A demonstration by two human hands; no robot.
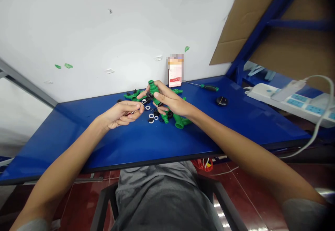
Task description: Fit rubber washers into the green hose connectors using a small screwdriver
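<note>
Green plastic hose connector [153, 92] – a ribbed tube with a black fitting [149, 97] at its side – is held in the air just above the middle of the table, gripped by the right hand [170, 100]. Those fingers [163, 92] lie pressed together and wrapped over it. The left hand [120, 114] sits at about 9 o'clock from it, its thumb and fingertips pinching a thin steel pin [137, 109], with the other fingers curled in; the pin's tip reaches just beside the black fitting.

Below the hands, at about 6 o'clock, lies a loose scatter of white ring washers [151, 116] and small black parts [156, 112], with a large green plastic fitting [180, 121] at about 5 o'clock. More green plastic connectors [133, 95] lie at about 10 o'clock. A green-handled screwdriver [209, 88] and a round black disc [221, 101] rest at about 3 o'clock on the glossy blue table [131, 147].

A blurred white-and-red carton [175, 71] stands against the white wall [104, 32], which carries green smears [68, 65]. At the far right, a white power strip [290, 102] lies beneath a blue steel shelf frame [272, 14] backed by brown cardboard [235, 42]. Dark red floor tiles [83, 203] show below.
</note>
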